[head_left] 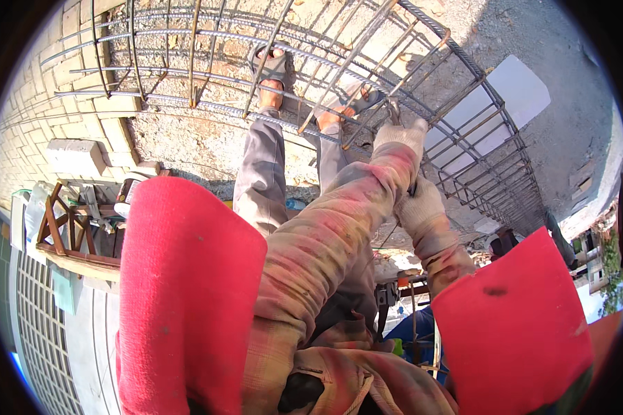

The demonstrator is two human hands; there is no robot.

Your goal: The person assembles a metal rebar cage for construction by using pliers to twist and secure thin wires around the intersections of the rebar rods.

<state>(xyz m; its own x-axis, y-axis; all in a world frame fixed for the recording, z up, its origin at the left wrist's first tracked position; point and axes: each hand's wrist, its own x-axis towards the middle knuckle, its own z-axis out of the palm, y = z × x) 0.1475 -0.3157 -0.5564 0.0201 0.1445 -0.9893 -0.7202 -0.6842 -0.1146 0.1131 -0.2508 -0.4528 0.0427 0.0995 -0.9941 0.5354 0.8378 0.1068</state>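
Both my hands wear pale knit work gloves and are closed beside a long rebar cage (367, 61) of ribbed bars and square stirrups. My left hand (400, 137) is at the cage's near edge, by a stirrup. A metal tool that looks like pincers (394, 109) juts from that fist against the bars. Just below and to the right, my right hand (420, 206) grips a dark handle (413, 187). Whether the handle belongs to the same tool I cannot tell. My fingers are largely hidden by the gloves and the left sleeve.
The cage runs from upper left across to the far right. A white sheet (509, 93) lies under it on concrete. My sandalled feet stand beneath the bars. At left are paving bricks (62, 114), a concrete block (75, 158) and a rusty metal frame (66, 221).
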